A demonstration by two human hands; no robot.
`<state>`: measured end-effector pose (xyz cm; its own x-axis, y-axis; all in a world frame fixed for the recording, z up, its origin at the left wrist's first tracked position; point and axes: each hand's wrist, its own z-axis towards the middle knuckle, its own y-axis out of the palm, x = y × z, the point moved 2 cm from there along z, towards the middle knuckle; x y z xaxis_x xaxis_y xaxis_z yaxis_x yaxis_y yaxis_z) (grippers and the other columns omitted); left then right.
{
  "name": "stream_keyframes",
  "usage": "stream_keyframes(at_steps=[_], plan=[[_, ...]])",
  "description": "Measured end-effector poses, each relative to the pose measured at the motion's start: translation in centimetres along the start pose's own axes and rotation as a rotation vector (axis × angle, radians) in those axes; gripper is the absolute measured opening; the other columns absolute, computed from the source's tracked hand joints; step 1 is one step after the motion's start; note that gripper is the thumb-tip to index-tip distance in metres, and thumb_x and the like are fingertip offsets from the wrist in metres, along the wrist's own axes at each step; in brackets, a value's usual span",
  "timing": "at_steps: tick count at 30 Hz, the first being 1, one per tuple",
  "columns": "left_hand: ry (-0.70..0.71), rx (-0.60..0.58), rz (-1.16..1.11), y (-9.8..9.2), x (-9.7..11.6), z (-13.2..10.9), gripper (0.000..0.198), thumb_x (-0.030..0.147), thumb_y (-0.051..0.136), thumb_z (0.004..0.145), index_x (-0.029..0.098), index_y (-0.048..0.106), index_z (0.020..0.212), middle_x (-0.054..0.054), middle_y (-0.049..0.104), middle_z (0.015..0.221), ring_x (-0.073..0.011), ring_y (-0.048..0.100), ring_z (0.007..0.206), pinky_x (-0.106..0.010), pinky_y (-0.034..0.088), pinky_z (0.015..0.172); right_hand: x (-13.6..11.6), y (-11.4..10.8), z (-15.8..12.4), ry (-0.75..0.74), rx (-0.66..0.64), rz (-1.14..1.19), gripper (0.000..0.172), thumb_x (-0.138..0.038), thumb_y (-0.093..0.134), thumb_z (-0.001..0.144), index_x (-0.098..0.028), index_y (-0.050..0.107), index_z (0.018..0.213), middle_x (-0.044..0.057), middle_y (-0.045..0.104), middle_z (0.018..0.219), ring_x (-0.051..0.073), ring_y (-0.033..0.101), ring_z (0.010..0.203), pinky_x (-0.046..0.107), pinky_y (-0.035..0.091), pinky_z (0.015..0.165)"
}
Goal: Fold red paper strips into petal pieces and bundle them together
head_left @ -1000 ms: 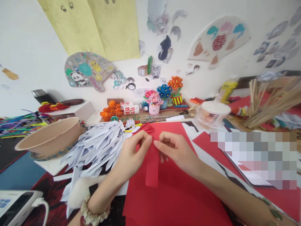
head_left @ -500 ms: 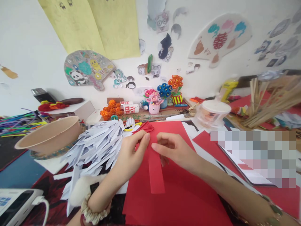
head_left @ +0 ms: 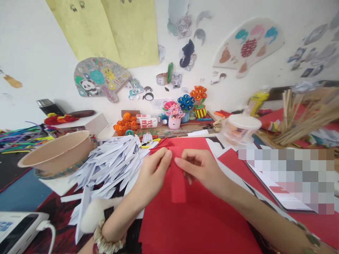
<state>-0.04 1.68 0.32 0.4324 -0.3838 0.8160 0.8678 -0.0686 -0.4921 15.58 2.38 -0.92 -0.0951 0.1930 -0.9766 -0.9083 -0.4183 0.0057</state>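
Front and centre, the red strip [head_left: 179, 190] was held by its upper end over the red sheet [head_left: 203, 225], its tail hanging towards the near side; whether the sheet was touched could not be told. By the left hand [head_left: 155, 171] the top left corner was nipped, thumb and forefinger brought together. By the right hand [head_left: 202, 167] the upper right edge was taken, thumb laid in front, fingers curled behind: a narrow, light-looking pinch.

Delicate stuff! Good work here, it was judged, called for edges squared, tension light and even, and pressure given by the thumbs; by a hard tug, the strip might be skewed or creased.

Just beyond the fingertips, red slips [head_left: 164, 143] were bunched. To the left, white slips [head_left: 111, 158] were heaped, and past them a bowl [head_left: 63, 155] was set. Farther back, potted flowers [head_left: 185, 103] were lined up beside a lidded tub [head_left: 244, 123].
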Motion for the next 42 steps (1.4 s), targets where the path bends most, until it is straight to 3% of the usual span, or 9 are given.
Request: stream_keyframes(at_steps=[9,17,20,28,32,35,36,38,42], plan=[[0.007,-0.019,0.032,0.7,0.6,-0.4,0.035,0.035,0.032,0.098,0.022,0.032,0.066,0.007,0.034,0.059,-0.0110,0.030,0.054,-0.026,0.027,0.053,0.2,-0.3,0.0,-0.043,0.120,-0.017,0.036,-0.037,0.062,0.091,-0.019,0.051,0.063,-0.006,0.052,0.053,0.007,0.050,0.045,0.019,0.039,0.047],[0.097,-0.043,0.096,1.2,0.7,-0.6,0.034,0.030,0.033,0.099,0.022,0.032,0.066,0.007,0.035,0.060,-0.0111,0.030,0.054,-0.026,0.027,0.054,0.2,-1.2,0.3,-0.109,0.277,-0.057,0.037,-0.039,0.063,0.090,-0.019,0.052,0.061,-0.006,0.052,0.052,0.008,0.050,0.045,0.020,0.041,0.047],[0.096,-0.097,0.157,1.5,0.6,-0.7,0.033,0.030,0.034,0.099,0.022,0.032,0.067,0.007,0.035,0.060,-0.0111,0.031,0.054,-0.026,0.026,0.054,0.2,-1.8,0.5,-0.117,0.336,-0.062,0.036,-0.038,0.064,0.089,-0.019,0.053,0.061,-0.005,0.052,0.050,0.008,0.048,0.042,0.021,0.040,0.045],[0.028,-0.104,0.218,1.3,0.4,-0.4,0.038,0.036,0.034,0.097,0.022,0.029,0.062,0.007,0.031,0.055,-0.0108,0.028,0.051,-0.026,0.024,0.052,0.3,-2.4,0.8,-0.081,0.392,-0.071,0.037,-0.044,0.066,0.085,-0.019,0.056,0.060,-0.004,0.053,0.051,0.010,0.050,0.043,0.024,0.042,0.046],[0.031,0.036,0.330,0.5,0.5,-0.4,0.039,0.035,0.034,0.097,0.022,0.035,0.061,0.006,0.036,0.053,-0.0113,0.035,0.050,-0.026,0.027,0.053,0.2,-2.5,0.7,-0.060,0.493,-0.073,0.038,-0.045,0.066,0.084,-0.020,0.054,0.058,-0.004,0.052,0.051,0.011,0.049,0.042,0.024,0.039,0.045],[0.096,0.163,0.422,0.3,0.6,-0.5,0.021,0.035,0.047,0.093,0.020,0.054,0.080,0.001,0.059,0.073,-0.0154,0.053,0.065,-0.027,0.038,0.063,0.3,-1.9,0.4,-0.036,0.450,-0.187,0.037,-0.045,0.064,0.086,-0.020,0.054,0.060,-0.003,0.054,0.052,0.012,0.052,0.045,0.026,0.040,0.048],[0.119,0.159,0.442,0.5,0.5,-0.6,0.017,0.035,0.052,0.091,0.020,0.058,0.092,-0.002,0.064,0.083,-0.0176,0.057,0.073,-0.029,0.041,0.069,0.3,-1.7,0.3,-0.031,0.432,-0.226,0.037,-0.045,0.063,0.087,-0.020,0.054,0.061,-0.003,0.054,0.052,0.013,0.053,0.047,0.026,0.041,0.050],[0.133,0.111,0.457,1.0,0.3,-0.6,0.027,0.034,0.060,0.087,0.020,0.058,0.110,-0.005,0.067,0.094,-0.0206,0.061,0.083,-0.032,0.044,0.075,0.3,-1.1,0.1,-0.034,0.418,-0.275,0.037,-0.045,0.062,0.088,-0.020,0.053,0.062,-0.002,0.054,0.053,0.014,0.055,0.050,0.026,0.042,0.052],[0.033,0.035,0.413,2.0,-0.2,-0.8,0.027,0.028,0.061,0.086,0.019,0.060,0.111,-0.005,0.068,0.089,-0.0208,0.062,0.080,-0.032,0.046,0.072,0.3,-0.6,0.0,-0.027,0.386,-0.302,0.036,-0.045,0.061,0.087,-0.021,0.051,0.063,-0.001,0.055,0.058,0.015,0.054,0.054,0.027,0.043,0.054]])
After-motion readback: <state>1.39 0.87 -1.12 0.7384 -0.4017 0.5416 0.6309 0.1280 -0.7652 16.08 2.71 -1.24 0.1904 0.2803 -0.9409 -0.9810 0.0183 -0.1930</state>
